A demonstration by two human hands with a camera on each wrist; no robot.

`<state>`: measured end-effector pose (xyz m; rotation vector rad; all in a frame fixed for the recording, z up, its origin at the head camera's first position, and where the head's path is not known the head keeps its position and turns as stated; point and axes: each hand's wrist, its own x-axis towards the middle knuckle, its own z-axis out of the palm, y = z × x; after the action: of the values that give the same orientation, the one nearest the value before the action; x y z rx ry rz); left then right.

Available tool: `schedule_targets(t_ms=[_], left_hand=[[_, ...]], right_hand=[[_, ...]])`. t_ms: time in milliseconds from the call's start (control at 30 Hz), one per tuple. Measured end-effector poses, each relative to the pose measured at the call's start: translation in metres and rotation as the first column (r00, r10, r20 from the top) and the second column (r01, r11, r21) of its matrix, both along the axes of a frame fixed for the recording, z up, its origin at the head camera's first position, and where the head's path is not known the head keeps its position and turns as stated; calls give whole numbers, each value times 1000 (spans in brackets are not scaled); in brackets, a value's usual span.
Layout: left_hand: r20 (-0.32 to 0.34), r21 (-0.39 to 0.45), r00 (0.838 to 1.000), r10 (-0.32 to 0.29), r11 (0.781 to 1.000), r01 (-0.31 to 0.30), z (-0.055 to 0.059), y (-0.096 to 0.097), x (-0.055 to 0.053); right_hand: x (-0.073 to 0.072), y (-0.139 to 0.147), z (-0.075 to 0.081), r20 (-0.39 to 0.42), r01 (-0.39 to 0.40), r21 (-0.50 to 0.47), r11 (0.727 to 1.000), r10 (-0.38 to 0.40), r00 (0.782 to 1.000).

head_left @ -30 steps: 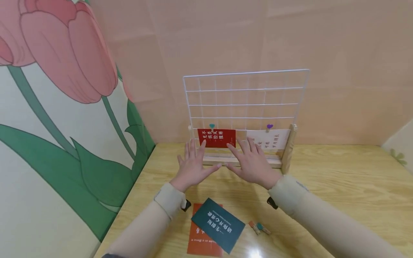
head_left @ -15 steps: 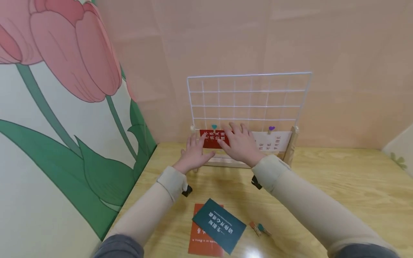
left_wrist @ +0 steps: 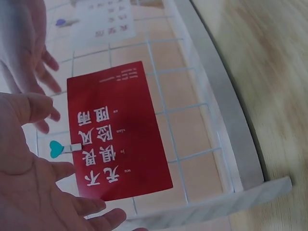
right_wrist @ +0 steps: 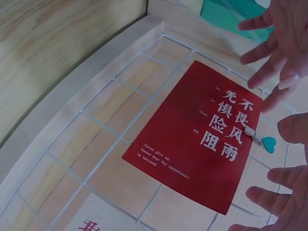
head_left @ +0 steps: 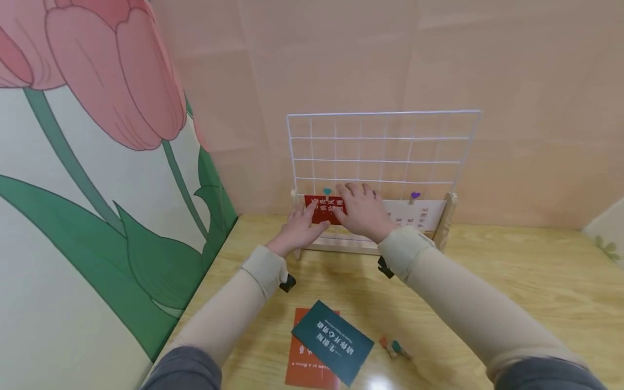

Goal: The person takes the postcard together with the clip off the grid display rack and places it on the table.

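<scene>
A red card (head_left: 322, 210) with white lettering is fixed to a white wire grid (head_left: 380, 149) by a small clothespin with a teal heart (right_wrist: 268, 144). My left hand (head_left: 299, 230) is at the card's lower left side, fingers spread. Over its right part reaches my right hand (head_left: 364, 212), fingers extended, covering some of it in the head view. Both wrist views show the two hands beside the card's clipped edge, neither gripping anything. Further right on the grid hangs a white card (head_left: 419, 214) with red lettering, under a purple heart clothespin (head_left: 414, 196).
The grid stands in a wooden base (head_left: 444, 222) on a wood-grain table (head_left: 517, 287). Nearer lie a dark green card (head_left: 333, 344) overlapping an orange-red card (head_left: 304, 368), and two loose clothespins (head_left: 396, 348) to their right. A tulip-painted wall (head_left: 97, 162) borders the left.
My right hand has moved left and a little up, from between the cards to over the red card. My left hand has shifted slightly right. The head view has shifted slightly.
</scene>
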<state>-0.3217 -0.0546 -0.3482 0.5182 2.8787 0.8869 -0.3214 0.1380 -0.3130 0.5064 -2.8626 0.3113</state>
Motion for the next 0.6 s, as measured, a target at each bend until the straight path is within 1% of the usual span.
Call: schedule_targets(t_ms=[100, 167, 233, 333, 400, 600], left_hand=[[19, 46, 1000, -1, 999, 0, 0, -1, -5], [44, 70, 999, 1, 998, -4, -3, 0, -7], [54, 90, 998, 13, 996, -18, -5, 0, -8], [44, 127, 999, 28, 991, -33, -8, 0, -10], [29, 152, 999, 30, 988, -34, -9, -1, -10], [19, 207, 1000, 22, 978, -26, -7, -1, -10]], right_hand=[[-4, -5, 5, 12, 9, -14, 1000, -9, 1000], [-5, -7, 4, 16, 12, -38, 999, -11, 1000], [-7, -8, 3, 10, 7, -53, 999, -6, 1000], [-12, -10, -1, -11, 4, -29, 1000, -4, 1000], [-16, -11, -2, -24, 17, -10, 1000, -17, 1000], [-18, -15, -1, -11, 59, 18, 998, -59, 998]])
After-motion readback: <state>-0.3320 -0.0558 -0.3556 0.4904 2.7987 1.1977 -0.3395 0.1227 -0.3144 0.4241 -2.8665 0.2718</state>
